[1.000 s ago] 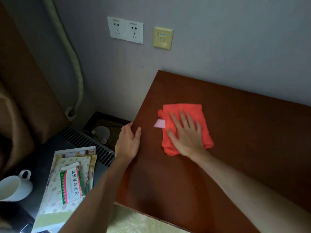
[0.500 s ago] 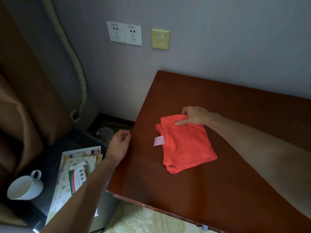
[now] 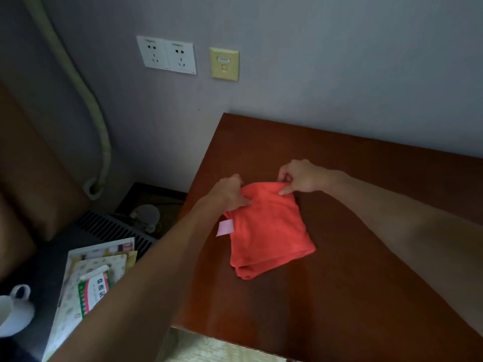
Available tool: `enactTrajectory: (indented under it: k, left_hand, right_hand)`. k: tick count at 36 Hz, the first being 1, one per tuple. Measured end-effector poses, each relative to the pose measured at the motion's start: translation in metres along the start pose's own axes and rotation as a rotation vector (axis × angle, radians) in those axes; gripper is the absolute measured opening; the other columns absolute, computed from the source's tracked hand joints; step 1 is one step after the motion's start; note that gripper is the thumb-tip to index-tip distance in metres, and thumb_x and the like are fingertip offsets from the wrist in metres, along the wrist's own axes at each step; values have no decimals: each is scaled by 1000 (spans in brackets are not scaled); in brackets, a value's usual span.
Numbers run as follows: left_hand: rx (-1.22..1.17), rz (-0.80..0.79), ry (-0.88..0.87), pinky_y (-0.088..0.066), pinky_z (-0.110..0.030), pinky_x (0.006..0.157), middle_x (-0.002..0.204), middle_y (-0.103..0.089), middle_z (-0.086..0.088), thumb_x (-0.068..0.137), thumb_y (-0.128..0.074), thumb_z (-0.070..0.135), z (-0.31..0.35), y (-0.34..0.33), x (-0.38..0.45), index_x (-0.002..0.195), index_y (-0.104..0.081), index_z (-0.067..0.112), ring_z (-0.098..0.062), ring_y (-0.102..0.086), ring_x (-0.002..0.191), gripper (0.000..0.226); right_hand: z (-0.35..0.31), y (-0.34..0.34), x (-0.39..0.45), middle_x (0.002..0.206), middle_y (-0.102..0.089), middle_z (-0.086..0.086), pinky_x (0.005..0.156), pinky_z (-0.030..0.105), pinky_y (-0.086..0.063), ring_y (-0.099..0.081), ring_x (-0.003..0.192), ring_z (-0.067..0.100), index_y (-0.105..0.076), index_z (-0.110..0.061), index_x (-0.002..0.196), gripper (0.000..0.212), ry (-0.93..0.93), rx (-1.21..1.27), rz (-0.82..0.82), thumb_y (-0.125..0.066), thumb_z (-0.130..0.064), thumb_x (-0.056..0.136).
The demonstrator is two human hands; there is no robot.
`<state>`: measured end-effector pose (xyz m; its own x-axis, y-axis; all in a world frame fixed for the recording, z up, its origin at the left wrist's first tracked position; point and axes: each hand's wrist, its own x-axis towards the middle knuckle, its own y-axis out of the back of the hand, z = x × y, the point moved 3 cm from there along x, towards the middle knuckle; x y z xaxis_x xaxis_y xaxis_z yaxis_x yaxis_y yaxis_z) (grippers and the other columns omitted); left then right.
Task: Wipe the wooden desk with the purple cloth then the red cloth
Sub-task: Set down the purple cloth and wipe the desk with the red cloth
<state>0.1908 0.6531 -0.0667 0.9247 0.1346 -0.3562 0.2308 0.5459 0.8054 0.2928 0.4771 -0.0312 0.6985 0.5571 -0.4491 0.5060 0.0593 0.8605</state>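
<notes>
A folded red cloth [image 3: 269, 231] with a small pink label on its left edge lies on the dark wooden desk [image 3: 352, 296], near the desk's left side. My left hand [image 3: 230, 194] pinches the cloth's far left corner. My right hand [image 3: 298, 180] pinches its far right corner between thumb and fingers. The far edge of the cloth is lifted slightly off the wood. No purple cloth is in view.
The desk's back edge meets a grey wall with two white sockets [image 3: 167, 54] and a yellow plate [image 3: 224, 64]. Left of the desk, lower down, are a dark surface with papers and a box [image 3: 94, 273], a white cup [image 3: 13, 309] and a pale hose [image 3: 86, 95].
My right hand went from lying flat on the cloth to pinching its far edge. My left hand left the desk's left edge and took hold of the cloth's far left corner.
</notes>
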Motion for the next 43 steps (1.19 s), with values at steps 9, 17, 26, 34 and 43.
enactTrajectory:
  k: [9, 17, 26, 34, 43]
  left_hand:
    - [-7, 265, -251, -31, -26, 63, 92, -57, -6, 85, -75, 21, 31, 94, -37, 95, -57, 13, -27, -57, 86, 23]
    - [251, 235, -474, -43, -29, 73, 102, -58, 12, 81, -77, 30, 9, 79, -119, 98, -58, 27, -14, -58, 93, 25]
    - [-58, 202, -281, -53, -40, 93, 103, -55, 12, 89, -62, 52, -81, 8, -151, 103, -67, 28, -8, -61, 98, 28]
    - [-88, 466, -181, -39, -31, 106, 129, -52, -8, 98, -55, 15, -109, -38, -159, 129, -59, 9, -25, -51, 118, 32]
    - [-698, 532, 105, -44, -37, 106, 116, -67, -1, 100, -50, 14, -134, -31, -164, 119, -67, 21, -15, -61, 110, 27]
  right_hand:
    - [-21, 58, -56, 106, -58, 3, 72, 23, -32, -57, 101, 21, -60, -13, 104, 19, 165, 304, 431, -74, -16, 92]
    - [-62, 2, -138, 104, -49, -15, 93, 42, -41, -50, 92, 4, -47, -35, 93, 29, 334, 11, 384, -75, -29, 89]
    - [-96, -108, -127, 137, -50, -4, 102, 45, -40, -48, 129, 21, -53, -25, 135, 42, 114, 52, 344, -43, -51, 103]
    - [-142, -152, -73, 171, -13, 3, 121, 66, 3, -4, 158, 34, -12, -41, 161, 76, -33, -93, 456, -3, -67, 90]
    - [-201, -222, -159, 171, -15, 5, 119, 71, -10, -5, 157, 38, -29, -39, 158, 63, 139, -59, 499, -32, -62, 99]
